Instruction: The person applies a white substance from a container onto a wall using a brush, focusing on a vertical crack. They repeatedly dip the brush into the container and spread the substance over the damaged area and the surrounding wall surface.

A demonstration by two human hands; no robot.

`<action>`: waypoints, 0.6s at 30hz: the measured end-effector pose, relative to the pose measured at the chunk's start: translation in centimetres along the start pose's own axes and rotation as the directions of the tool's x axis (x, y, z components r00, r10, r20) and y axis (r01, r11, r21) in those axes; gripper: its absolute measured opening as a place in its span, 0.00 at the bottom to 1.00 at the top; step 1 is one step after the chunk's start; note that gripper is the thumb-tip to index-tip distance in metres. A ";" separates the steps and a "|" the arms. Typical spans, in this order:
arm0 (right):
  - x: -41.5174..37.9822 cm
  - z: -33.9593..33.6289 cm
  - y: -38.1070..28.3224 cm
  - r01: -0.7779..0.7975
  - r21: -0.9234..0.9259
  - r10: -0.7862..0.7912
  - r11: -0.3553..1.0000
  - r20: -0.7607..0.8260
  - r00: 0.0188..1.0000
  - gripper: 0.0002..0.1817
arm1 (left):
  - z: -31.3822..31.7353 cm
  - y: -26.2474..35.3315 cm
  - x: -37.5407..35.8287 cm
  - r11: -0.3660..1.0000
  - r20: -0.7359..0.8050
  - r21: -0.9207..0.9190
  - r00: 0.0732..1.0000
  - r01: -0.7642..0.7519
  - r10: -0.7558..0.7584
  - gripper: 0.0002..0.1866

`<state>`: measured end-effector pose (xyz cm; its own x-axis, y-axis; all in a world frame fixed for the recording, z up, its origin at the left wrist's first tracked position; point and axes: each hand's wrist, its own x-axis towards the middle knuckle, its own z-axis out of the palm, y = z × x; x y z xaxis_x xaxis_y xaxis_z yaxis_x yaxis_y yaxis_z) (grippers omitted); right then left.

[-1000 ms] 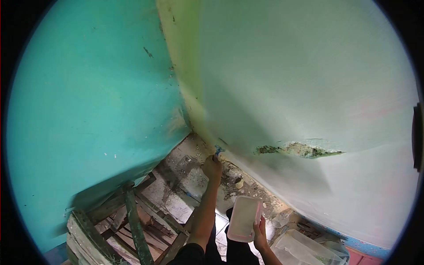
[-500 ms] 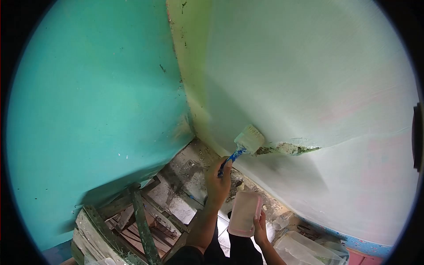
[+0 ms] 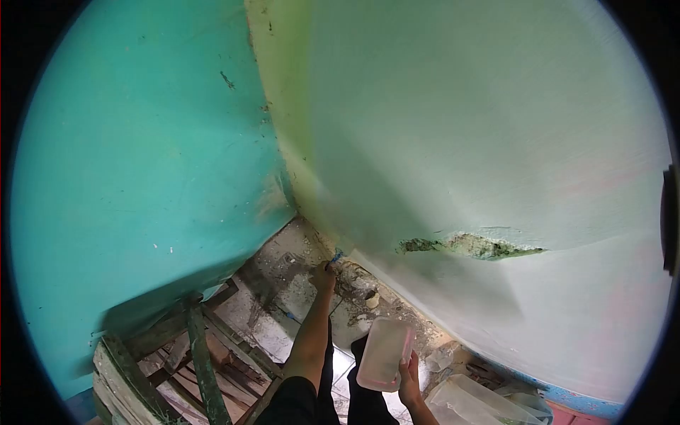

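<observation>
Low in the wall corner, my left hand (image 3: 324,277) is closed around the blue handle of a paintbrush (image 3: 337,255). The brush's bristles cannot be made out against the pale wall foot. My right hand (image 3: 409,380) grips the side of a rectangular plastic container (image 3: 386,353) with a pink rim, held over my legs. Its inside looks whitish. Beside the brush rises the pale green-white wall (image 3: 453,156), which has a rough, broken patch (image 3: 474,246) to the right of my left hand.
A turquoise wall (image 3: 156,156) stands on the left. Below it is a worn wooden frame (image 3: 198,361) with slats. Debris lies on the dirty floor (image 3: 297,244) along the wall. Clear plastic tubs (image 3: 482,400) sit at the lower right.
My left hand has brought the brush down and left, from beside the broken patch to the foot of the wall near the corner. My right hand still holds the container, slightly lower.
</observation>
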<state>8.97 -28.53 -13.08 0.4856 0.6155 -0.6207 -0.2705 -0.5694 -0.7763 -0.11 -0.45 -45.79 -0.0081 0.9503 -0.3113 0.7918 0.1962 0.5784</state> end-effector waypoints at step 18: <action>-0.7 1.4 -2.1 0.008 0.058 -0.009 0.998 0.018 1.000 0.35 | -17.9 15.8 -9.4 0.934 -0.110 -0.286 0.976 -0.212 0.188 0.10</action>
<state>8.04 -27.02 -11.15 0.4731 0.6304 -0.6154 -0.3144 -0.5317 -0.7864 1.56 -1.91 -20.25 0.0740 0.9909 -0.1121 0.5670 0.0506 0.8222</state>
